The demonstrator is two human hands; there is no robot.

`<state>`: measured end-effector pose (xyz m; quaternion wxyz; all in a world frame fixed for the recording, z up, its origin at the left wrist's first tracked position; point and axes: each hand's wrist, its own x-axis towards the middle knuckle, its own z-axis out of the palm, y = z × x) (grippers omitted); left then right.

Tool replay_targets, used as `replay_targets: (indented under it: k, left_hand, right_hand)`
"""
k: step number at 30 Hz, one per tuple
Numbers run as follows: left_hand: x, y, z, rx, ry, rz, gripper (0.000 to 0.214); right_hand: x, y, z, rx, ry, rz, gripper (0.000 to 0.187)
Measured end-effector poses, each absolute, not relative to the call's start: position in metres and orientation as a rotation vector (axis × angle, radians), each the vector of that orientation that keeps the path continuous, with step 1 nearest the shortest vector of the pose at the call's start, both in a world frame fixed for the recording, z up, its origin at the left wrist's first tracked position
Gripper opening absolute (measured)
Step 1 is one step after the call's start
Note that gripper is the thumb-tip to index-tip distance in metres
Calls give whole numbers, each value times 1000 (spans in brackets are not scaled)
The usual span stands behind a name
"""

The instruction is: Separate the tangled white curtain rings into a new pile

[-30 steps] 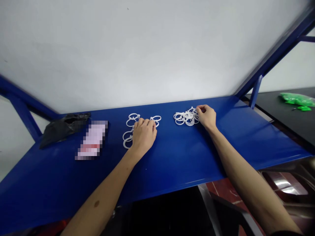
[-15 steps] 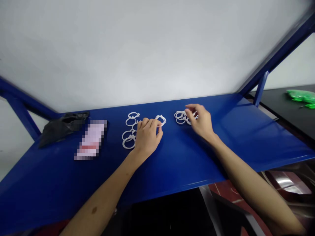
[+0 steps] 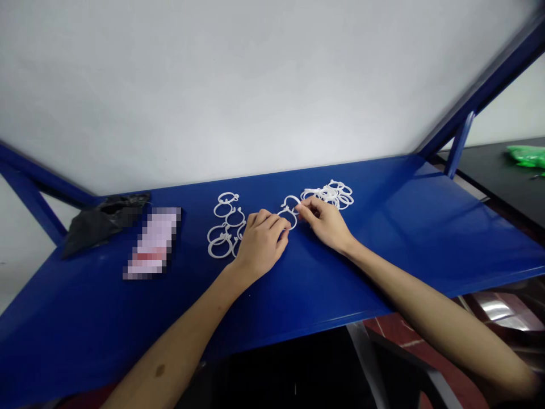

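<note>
My left hand (image 3: pixel 263 240) rests low over the table with its fingers curled at the edge of a white ring (image 3: pixel 295 221), which has small tabs at its top. My right hand (image 3: pixel 327 222) pinches a second white ring (image 3: pixel 291 197) between thumb and fingertips. That ring is open at one side and sits right behind the first, its end close to the tabs. To the left, partly under my left hand, lie several similar rings (image 3: pixel 219 257) in a loose group. A pile of more white rings (image 3: pixel 346 200) lies behind my right hand.
The blue table (image 3: pixel 323 289) runs up against a pale wall (image 3: pixel 272 91). At left are a black plastic bag (image 3: pixel 91 227) and a blurred-out pink item (image 3: pixel 155 238). Blue frame posts (image 3: pixel 461 145) flank the sides. A green package (image 3: pixel 528 155) lies on a dark table at right.
My right hand has moved left from the pile, bringing a white ring up to the one at my left hand. More of the pile is now uncovered.
</note>
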<state>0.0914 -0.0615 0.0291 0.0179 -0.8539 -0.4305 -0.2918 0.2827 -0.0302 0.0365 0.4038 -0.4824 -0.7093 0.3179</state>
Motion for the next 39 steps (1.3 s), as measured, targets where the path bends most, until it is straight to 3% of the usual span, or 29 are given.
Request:
replay_targets:
  k: [5, 8, 19, 24, 28, 34, 39]
  left_hand:
    - [87, -61, 24, -2534, -1488, -727, 9]
    - [85, -59, 24, -2421, -1571, -704, 11]
    - [90, -57, 39, -2510, -1894, -1365, 17]
    - [88, -54, 37, -2451, -1994, -1679, 20]
    - [88, -53, 34, -2425, -2007, -1813, 23]
    - [88, -55, 35, -2421, -1965, -1888, 22]
    - [89, -57, 40, -2409, -2040, -1761, 7]
  right_hand:
    - [289, -25, 40, -1279, -1756, 499, 23]
    - [292, -23, 37, -1270, -1703, 588, 21]
    - [283, -31, 37, -958, -1499, 1276, 36]
    - [283, -36, 39, -910, -1600, 1237, 44]
    - [282, -36, 35, -979, -1617, 1163, 33]
    - [279, -38, 29, -1063, -1633, 1166, 32]
    - [276, -41, 29, -1008, -1606, 1079, 30]
